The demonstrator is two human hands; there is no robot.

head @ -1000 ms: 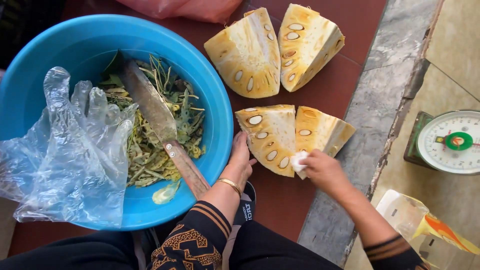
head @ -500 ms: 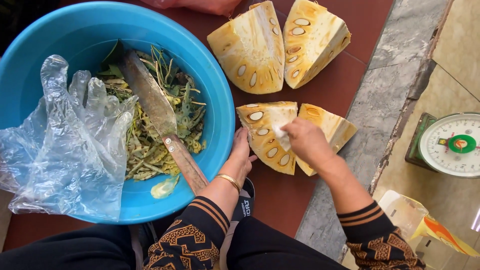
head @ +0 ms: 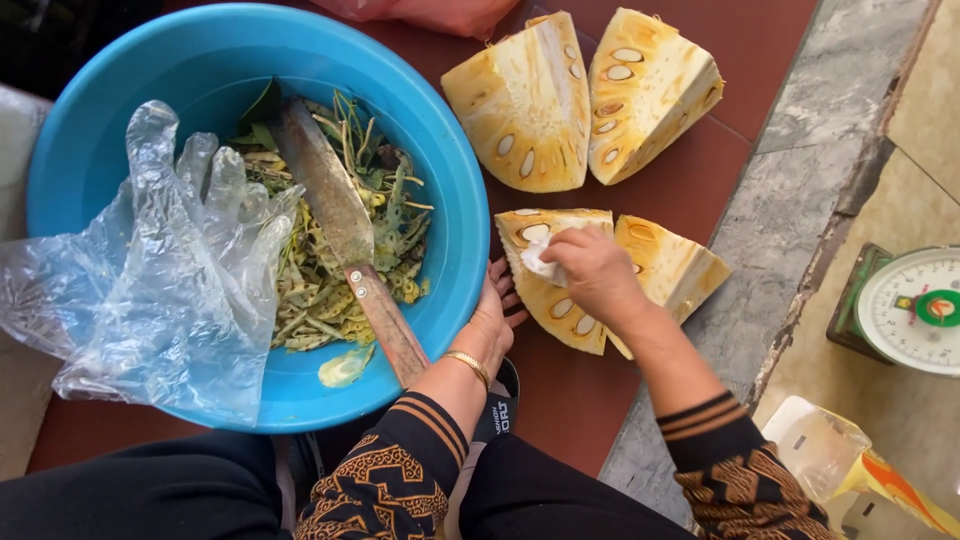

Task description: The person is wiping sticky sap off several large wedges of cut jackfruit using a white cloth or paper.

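Two near jackfruit wedges lie cut side up on the red floor: a left wedge [head: 548, 300] and a right wedge [head: 675, 268]. My right hand [head: 590, 275] presses a small white wad of tissue [head: 543, 260] onto the left wedge's cut face. My left hand [head: 493, 320] rests flat with fingers spread against the near edge of that wedge, beside the blue basin [head: 180, 70]. Two larger wedges [head: 585, 95] lie farther away.
The blue basin holds green and yellow peelings [head: 340, 270], a long knife with a wooden handle [head: 345, 235] and clear plastic gloves [head: 170, 280] draped over its rim. A kitchen scale [head: 915, 310] and a plastic bag [head: 850, 460] sit on the right, past a grey stone strip.
My right hand has moved left from the gap between the two near wedges onto the left wedge's face, carrying the tissue. The left hand stays in place.
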